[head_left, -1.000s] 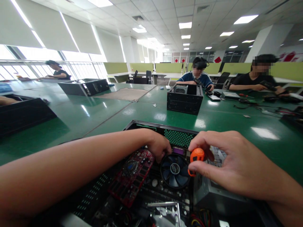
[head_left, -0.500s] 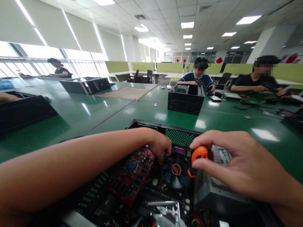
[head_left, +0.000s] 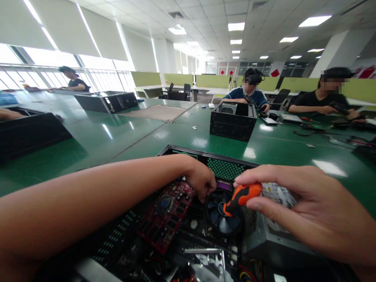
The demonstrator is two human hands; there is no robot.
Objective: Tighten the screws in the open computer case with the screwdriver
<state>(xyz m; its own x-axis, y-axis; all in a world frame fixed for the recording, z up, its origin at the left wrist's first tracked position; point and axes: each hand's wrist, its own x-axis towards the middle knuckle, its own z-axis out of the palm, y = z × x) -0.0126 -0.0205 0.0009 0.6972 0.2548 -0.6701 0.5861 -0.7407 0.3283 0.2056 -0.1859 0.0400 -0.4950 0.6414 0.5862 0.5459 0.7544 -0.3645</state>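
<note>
My right hand (head_left: 296, 199) grips an orange and black screwdriver (head_left: 243, 196) between thumb and fingers. Its handle slants over the round cooling fan (head_left: 223, 223); the shaft cannot be seen. My left hand (head_left: 203, 182) reaches into the open computer case (head_left: 169, 150) beside the fan's upper left edge. Its fingers are curled down and closed, and whatever lies between the fingertips is hidden. Below my left wrist sits a red graphics card (head_left: 166, 215). A grey power supply (head_left: 272, 239) lies under my right hand.
A black computer case (head_left: 232, 123) stands across the green table (head_left: 141, 147), with a person (head_left: 249, 88) behind it. Another person (head_left: 315, 100) works at the right near loose cables. More cases (head_left: 29, 133) stand at the left. A silver metal bracket (head_left: 208, 260) is in the near part of my case.
The screwdriver has tilted, its lower end swinging left over the middle of the fan. My left hand stays beside the fan. The view has shifted slightly.
</note>
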